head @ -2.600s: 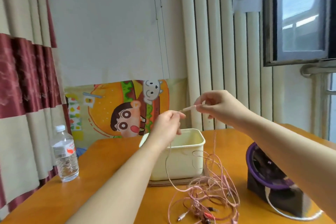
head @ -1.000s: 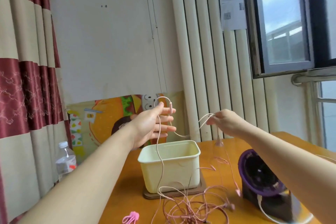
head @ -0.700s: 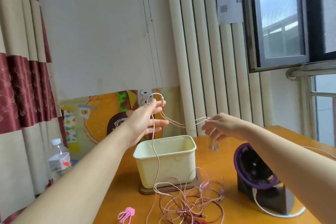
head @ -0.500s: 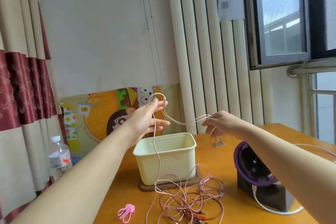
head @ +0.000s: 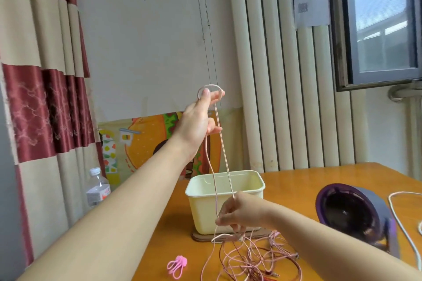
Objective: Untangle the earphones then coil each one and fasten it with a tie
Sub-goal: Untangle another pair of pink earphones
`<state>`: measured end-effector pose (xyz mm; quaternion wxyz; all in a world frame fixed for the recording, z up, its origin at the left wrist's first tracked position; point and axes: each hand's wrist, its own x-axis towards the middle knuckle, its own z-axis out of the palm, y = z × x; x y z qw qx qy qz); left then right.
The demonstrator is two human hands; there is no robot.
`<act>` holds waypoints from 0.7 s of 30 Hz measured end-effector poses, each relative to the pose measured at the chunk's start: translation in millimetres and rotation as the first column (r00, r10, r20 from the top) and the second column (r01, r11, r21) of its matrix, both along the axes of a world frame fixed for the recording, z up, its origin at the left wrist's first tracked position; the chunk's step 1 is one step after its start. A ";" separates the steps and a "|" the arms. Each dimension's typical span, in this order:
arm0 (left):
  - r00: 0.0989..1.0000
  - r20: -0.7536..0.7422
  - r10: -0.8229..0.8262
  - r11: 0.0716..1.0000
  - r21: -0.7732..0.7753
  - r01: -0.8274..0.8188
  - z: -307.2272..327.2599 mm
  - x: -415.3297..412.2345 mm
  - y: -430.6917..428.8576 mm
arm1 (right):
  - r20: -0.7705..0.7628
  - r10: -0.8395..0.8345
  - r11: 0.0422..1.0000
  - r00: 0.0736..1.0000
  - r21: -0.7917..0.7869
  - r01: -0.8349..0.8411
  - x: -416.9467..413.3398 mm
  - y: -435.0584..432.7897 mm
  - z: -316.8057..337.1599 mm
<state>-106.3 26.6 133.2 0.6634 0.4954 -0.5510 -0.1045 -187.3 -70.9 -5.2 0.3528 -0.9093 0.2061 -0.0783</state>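
Head view: orange desk (head: pixel 319 178) with cream tub (head: pixel 225 210); left hand (head: pixel 198 121) raised, fingers spread, pink earphone cable (head: pixel 225 155) looped over thumb and forefinger; right hand (head: pixel 237 214) low before tub, pinching both strands; remainder tangled on desk near pink tie (head: pixel 177 266).

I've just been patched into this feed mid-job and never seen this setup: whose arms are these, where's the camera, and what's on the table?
No machine here: these are a person's two bare arms, filmed by one camera worn on their head, looking forward and down. The left hand is raised with a pink earphone cable looped over its fingers; the right hand pinches the same cable lower down. On the table are the tangled cables, a pink tie, a cream box and a purple device; a water bottle shows at the far left.
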 end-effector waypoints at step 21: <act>0.885 0.405 0.231 0.872 0.317 -0.373 -68.3 77.9 -5.5 | 0.685 -0.207 0.880 0.698 -0.182 0.439 -35.9 -30.5 154.1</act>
